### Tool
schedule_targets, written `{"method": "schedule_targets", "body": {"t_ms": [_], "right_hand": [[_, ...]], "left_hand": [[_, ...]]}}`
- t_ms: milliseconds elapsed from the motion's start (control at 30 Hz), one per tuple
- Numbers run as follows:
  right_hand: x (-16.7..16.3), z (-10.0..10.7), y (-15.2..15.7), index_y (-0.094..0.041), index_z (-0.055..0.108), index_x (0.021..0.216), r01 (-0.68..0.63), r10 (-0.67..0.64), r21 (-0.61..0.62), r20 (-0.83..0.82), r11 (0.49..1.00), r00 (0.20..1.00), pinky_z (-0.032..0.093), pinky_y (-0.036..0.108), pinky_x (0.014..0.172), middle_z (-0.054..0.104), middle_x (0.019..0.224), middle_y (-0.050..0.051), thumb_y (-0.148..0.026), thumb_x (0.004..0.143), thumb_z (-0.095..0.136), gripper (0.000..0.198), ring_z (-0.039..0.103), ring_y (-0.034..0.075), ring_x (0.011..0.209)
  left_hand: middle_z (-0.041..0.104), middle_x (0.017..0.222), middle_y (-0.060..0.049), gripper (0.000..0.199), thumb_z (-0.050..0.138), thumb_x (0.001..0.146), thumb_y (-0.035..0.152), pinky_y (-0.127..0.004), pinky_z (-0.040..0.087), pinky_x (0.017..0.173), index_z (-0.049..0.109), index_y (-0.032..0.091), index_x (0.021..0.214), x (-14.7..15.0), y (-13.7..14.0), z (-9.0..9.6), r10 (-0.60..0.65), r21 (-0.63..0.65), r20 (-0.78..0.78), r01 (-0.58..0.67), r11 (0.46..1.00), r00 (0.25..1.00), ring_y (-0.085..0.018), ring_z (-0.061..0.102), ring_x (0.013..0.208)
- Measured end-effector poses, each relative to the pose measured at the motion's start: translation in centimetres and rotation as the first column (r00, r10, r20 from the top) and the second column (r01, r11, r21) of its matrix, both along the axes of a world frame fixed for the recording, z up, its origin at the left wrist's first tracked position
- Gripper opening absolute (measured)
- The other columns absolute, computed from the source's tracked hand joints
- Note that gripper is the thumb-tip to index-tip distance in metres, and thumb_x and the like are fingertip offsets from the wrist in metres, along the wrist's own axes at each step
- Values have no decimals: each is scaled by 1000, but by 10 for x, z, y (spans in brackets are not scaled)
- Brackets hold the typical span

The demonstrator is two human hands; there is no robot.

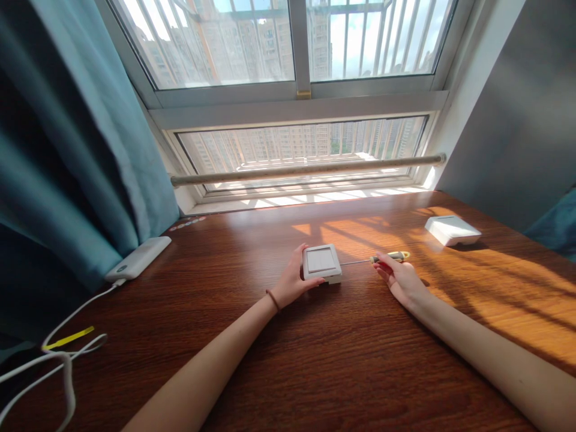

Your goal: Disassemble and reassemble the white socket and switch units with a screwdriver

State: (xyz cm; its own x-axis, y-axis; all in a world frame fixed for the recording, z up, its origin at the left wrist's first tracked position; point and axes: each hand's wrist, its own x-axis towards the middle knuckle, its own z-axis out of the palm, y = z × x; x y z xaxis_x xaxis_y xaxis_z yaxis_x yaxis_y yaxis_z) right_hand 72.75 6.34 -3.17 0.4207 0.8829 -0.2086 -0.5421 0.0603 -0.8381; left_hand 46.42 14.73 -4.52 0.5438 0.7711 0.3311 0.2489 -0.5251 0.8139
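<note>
A white square wall switch point(321, 260) with one large rocker face rests on the brown wooden table. My left hand point(297, 281) is closed around its left side, thumb along the front edge and fingers at the back. In my right hand point(398, 281) is a screwdriver point(390, 257) with a yellow and grey handle, held nearly level. Its thin metal shaft points left, and the tip meets the right side of the switch; whether it sits in a slot there I cannot tell.
Another white box-shaped piece point(452, 230) lies at the right rear of the table point(288, 372). On the left are a white power strip point(138, 258), its looped cable point(67, 378) and a yellow strip point(71, 338). A curtain point(112, 138) hangs at left; a window and rail point(306, 170) stand behind.
</note>
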Motion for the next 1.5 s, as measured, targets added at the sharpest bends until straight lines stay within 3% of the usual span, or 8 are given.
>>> {"method": "schedule_targets", "body": {"t_ms": [300,533,633,800,967,1167,1300,1500], "right_hand": [[-6,8,-3,-18,62,68,-61,57,-33,-105,998,993,54,16,44,69,63,0,-19,62,76,15,61,9,48],[-9,29,-14,-19,49,55,-217,225,73,-139,973,964,44,17,40,51,48,-4,-17,64,61,15,50,8,44],[-16,40,-23,-17,55,60,-339,352,148,-70,929,933,31,15,33,54,55,-2,-15,61,54,3,42,5,41],[-36,52,-42,-16,66,95,-563,557,35,107,826,823,18,15,31,68,82,7,-11,60,50,39,48,6,43],[-47,52,-50,-18,65,107,-679,673,-21,156,734,723,18,17,32,69,92,9,-12,61,52,48,47,5,39],[-17,58,-35,-21,66,105,-540,532,121,91,833,842,27,15,30,67,103,6,-12,66,51,43,34,1,36],[19,58,-15,-20,61,111,-417,439,180,-108,891,892,34,12,27,62,114,6,-6,68,44,48,41,4,41],[48,36,6,-19,59,111,-440,455,115,-252,890,854,37,9,27,67,83,5,-4,70,41,47,46,6,42]], "left_hand": [[33,138,-13,85,73,67,38,-48,24,109,25,22,135,-1,-2,4,30,59,36,-32,998,999,-31,34,128],[34,134,-12,87,72,66,41,-49,25,108,23,21,134,-3,-16,22,136,333,89,-158,929,987,-31,33,127],[34,133,-13,89,72,65,42,-49,27,107,21,21,135,-1,-28,27,164,424,38,-165,890,986,-32,32,127],[34,133,-14,92,71,65,45,-51,27,106,19,21,136,7,-40,27,175,486,-28,-140,863,984,-34,30,127],[34,134,-14,96,72,63,48,-50,28,106,17,23,138,7,-40,27,152,497,-51,-107,861,987,-34,30,127],[22,144,-17,104,72,63,51,-51,22,109,9,21,140,8,-34,23,175,419,-50,-138,897,983,-34,21,134],[22,145,-17,97,71,66,47,-50,19,111,15,18,139,8,-22,13,233,211,-92,-210,955,968,-32,19,135],[35,139,-16,90,76,62,40,-45,29,107,27,18,135,4,-7,-2,127,-109,34,-123,986,991,-30,38,126]]}}
